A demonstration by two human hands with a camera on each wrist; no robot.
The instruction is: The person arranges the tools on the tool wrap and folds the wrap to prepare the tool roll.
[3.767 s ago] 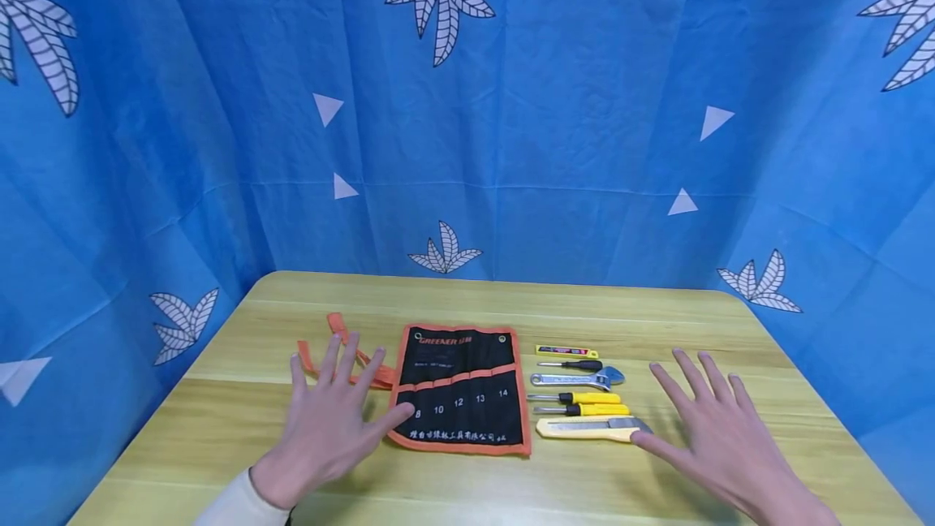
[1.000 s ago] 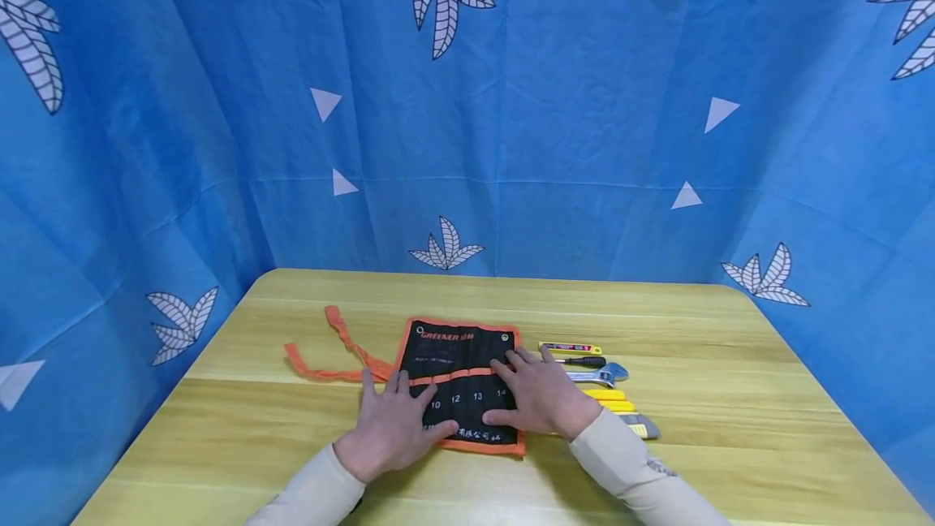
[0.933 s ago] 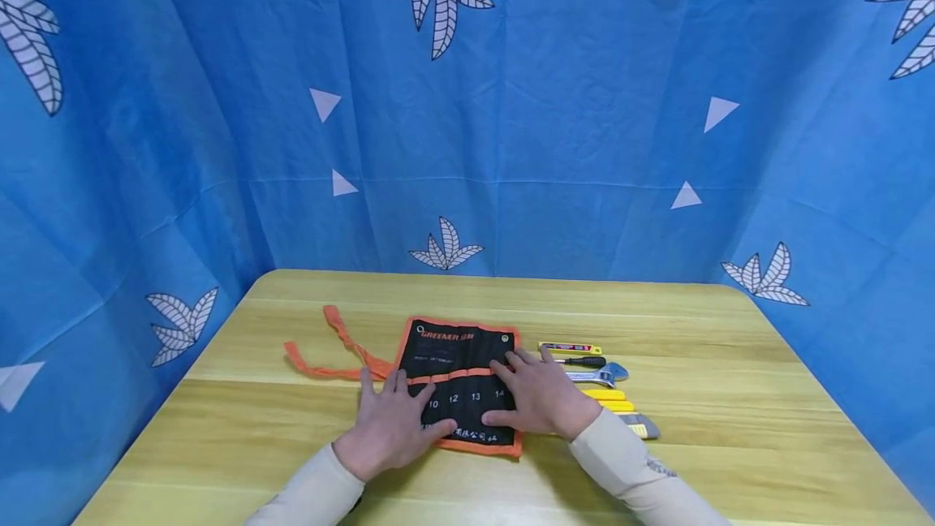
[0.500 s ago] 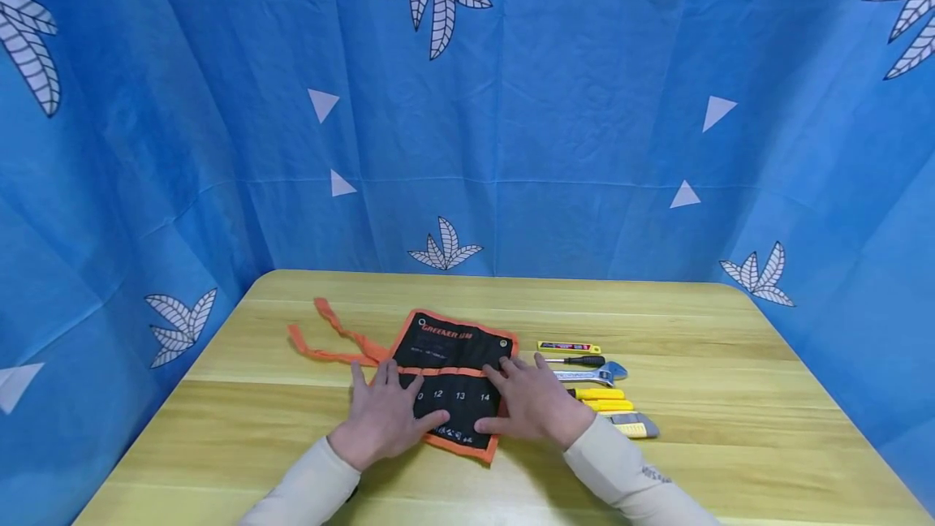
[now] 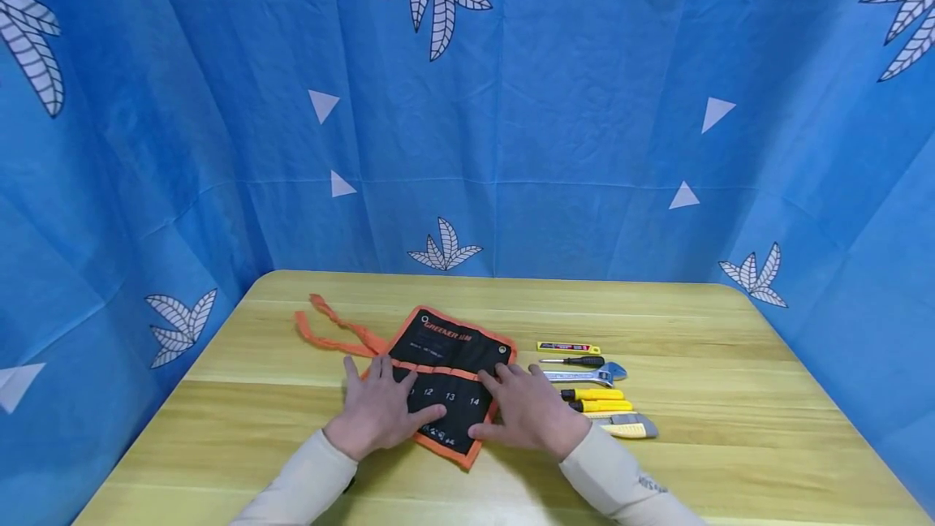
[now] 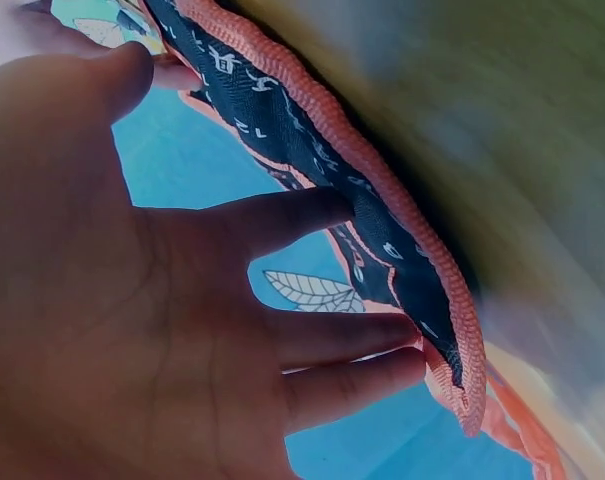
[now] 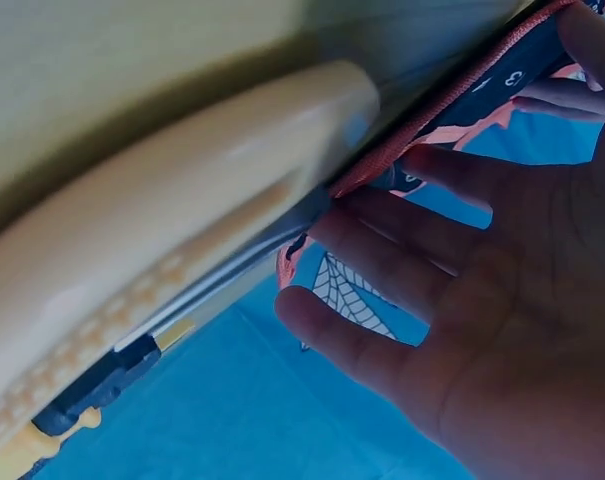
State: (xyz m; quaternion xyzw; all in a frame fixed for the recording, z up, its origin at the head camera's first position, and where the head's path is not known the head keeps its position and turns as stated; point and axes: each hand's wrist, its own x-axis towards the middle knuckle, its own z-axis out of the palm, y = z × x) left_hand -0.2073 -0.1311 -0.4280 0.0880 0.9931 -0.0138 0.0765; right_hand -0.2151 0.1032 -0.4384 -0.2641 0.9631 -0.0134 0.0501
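Note:
A black tool pouch (image 5: 445, 384) with orange edging and numbered pockets lies turned at an angle on the table. Its orange ties (image 5: 332, 341) trail off to the upper left. On the pouch's left side rests my left hand (image 5: 376, 412), fingers spread and mostly straight. My right hand (image 5: 529, 412) touches the right edge, fingers also extended. In the left wrist view, the left fingertips meet the pouch (image 6: 412, 260) along its pocket face. The right wrist view shows a cream utility knife (image 7: 172, 190) close beside the right fingers.
Right of the pouch lie a yellow blade case (image 5: 567, 347), a black-handled screwdriver (image 5: 584, 361), an adjustable wrench (image 5: 602, 376), two yellow-handled screwdrivers (image 5: 602, 394) and the utility knife (image 5: 631, 426). A blue patterned curtain (image 5: 584, 104) hangs behind the table (image 5: 730, 396).
Both hands came down from beside the pouch onto it. Over the last second the pouch has turned clockwise and its lower end shifted left, with the hands moving slightly left along with it.

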